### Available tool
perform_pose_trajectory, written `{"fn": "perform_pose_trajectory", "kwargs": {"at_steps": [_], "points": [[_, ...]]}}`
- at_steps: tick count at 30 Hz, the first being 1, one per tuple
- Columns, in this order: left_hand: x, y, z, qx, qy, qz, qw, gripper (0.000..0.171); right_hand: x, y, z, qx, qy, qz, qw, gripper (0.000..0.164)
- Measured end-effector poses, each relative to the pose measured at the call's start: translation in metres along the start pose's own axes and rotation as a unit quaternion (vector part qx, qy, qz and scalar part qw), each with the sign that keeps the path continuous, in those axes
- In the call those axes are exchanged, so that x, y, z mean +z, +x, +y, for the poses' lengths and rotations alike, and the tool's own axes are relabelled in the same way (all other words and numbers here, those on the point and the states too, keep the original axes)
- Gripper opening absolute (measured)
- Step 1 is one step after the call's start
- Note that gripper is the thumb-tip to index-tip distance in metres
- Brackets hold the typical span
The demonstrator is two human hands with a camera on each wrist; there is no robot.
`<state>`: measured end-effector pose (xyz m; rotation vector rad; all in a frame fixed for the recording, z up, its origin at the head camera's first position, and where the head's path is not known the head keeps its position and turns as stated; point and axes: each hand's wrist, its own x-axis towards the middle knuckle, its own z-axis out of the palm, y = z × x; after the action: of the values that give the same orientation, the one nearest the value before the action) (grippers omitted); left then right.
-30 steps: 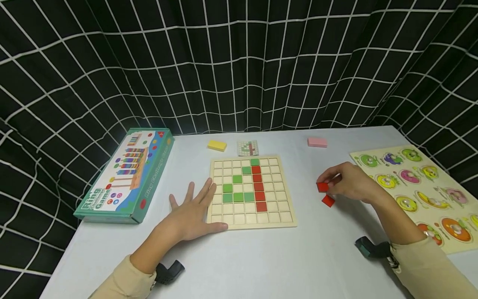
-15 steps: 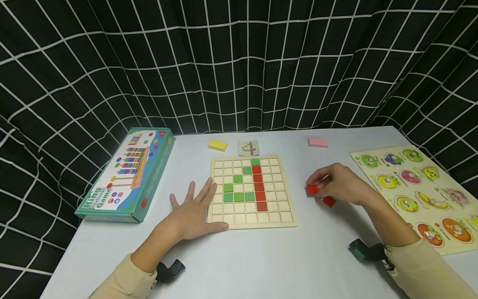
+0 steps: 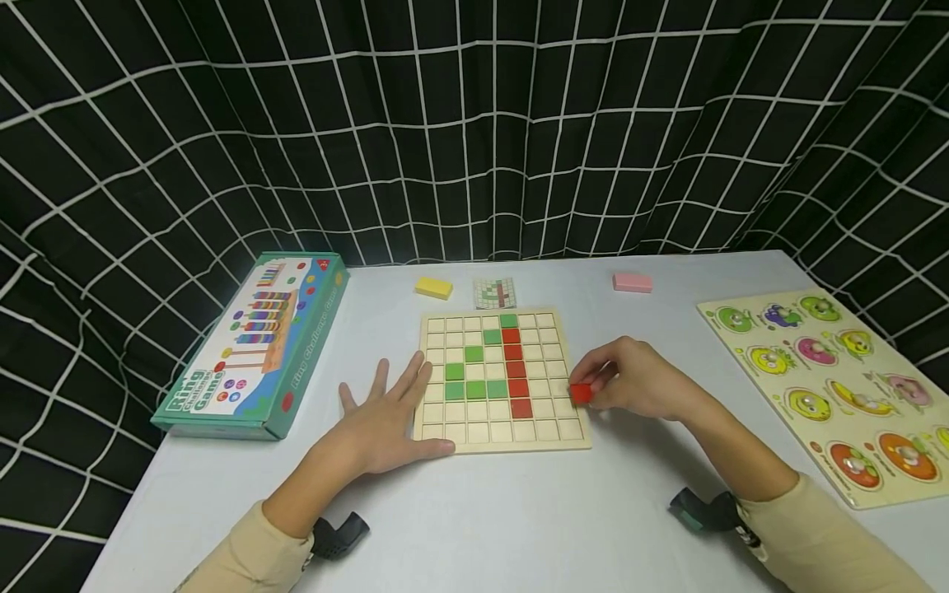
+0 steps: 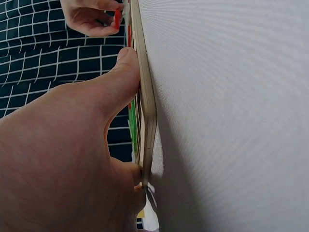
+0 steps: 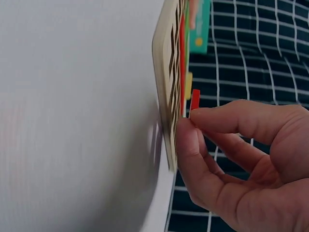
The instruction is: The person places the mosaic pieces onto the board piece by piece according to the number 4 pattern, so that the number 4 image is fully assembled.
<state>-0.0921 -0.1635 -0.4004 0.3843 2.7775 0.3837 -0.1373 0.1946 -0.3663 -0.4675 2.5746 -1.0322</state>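
A wooden grid board [image 3: 478, 433] lies mid-table, with a column of several red tiles [image 3: 514, 370] and several green tiles [image 3: 474, 389] set in its cells. My left hand [image 3: 378, 428] rests spread at the board's left edge, its thumb on the near-left corner; the left wrist view shows that thumb [image 4: 126, 65] against the board's side. Between thumb and fingers, my right hand [image 3: 630, 383] pinches a loose red tile [image 3: 582, 394], which overlaps the board's right edge in the head view. The right wrist view shows the tile upright from the fingertips, close over the board.
Behind the board lie a small pattern card [image 3: 494, 293], a yellow block [image 3: 433, 287] and a pink block [image 3: 633, 283]. A ring game box [image 3: 255, 346] stands at the left, and a fruit-picture board [image 3: 823, 387] lies at the right. Black gridded cloth [image 3: 474, 165] hangs around the table.
My right hand has carried the pinched red tile left to the board's right edge. The other loose red tile no longer shows, the hand now over its spot. My left hand stays put.
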Motion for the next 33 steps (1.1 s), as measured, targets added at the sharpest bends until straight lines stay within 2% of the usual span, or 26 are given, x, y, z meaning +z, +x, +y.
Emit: {"fn": "perform_pose_trajectory", "kwargs": {"at_steps": [4, 19, 33], "points": [[0.0, 0.0, 0.0, 0.001, 0.002, 0.001, 1.0, 0.116, 0.01, 0.001, -0.007, -0.02, 0.003, -0.004, 1.0, 0.03], [-0.001, -0.001, 0.001, -0.003, 0.002, -0.004, 1.0, 0.116, 0.034, 0.002, -0.029, -0.036, 0.01, -0.024, 0.999, 0.031], [0.0, -0.001, 0.0, -0.001, -0.008, -0.006, 1.0, 0.116, 0.049, 0.003, -0.036, -0.073, -0.006, -0.044, 0.996, 0.03]]}}
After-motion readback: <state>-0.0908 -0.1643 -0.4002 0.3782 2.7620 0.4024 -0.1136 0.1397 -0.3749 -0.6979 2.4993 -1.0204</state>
